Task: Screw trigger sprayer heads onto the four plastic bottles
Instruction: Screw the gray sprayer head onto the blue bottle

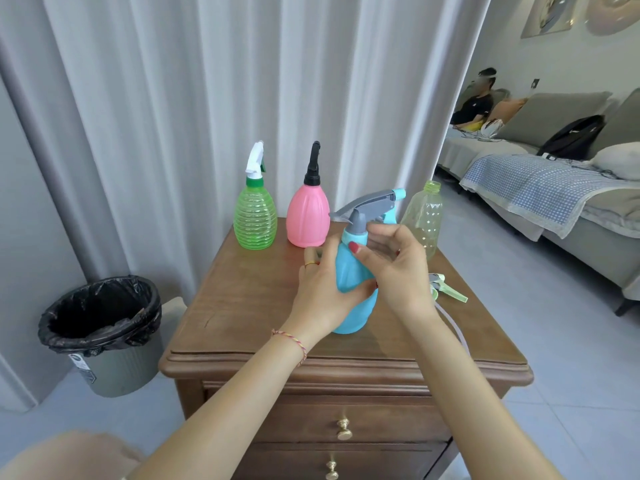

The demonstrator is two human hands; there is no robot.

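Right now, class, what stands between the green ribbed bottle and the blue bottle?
In the head view, the pink bottle, with a black sprayer head, stands between the green ribbed bottle and the blue bottle.

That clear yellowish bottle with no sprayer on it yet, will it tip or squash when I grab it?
The yellowish bottle looks empty and thin-walled, so it is probably very light and may dent under a firm squeeze. It stands upright near the back right of the table, so a sideways nudge could topple it or send it over the side.
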